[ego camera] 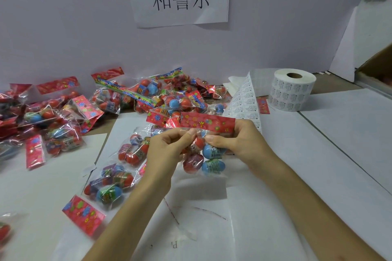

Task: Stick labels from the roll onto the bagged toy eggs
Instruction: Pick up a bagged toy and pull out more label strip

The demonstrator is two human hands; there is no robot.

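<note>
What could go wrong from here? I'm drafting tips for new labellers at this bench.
1. Both hands, left hand and right hand, pinch the held bag in mid-air; a label pressed onto crinkled, unsupported film may wrinkle or sit crooked.
2. The loose label strip trails from the roll across the pile of bags; it could snag or get dragged.
3. Bags lie mixed on both sides, so labelled and unlabelled ones may get confused.

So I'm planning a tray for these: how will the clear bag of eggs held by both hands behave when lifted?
The clear plastic bag of toy eggs probably sags: it hangs from the red header card. The film wrinkles, so likely floppy. Round eggs may shift inside.
</note>
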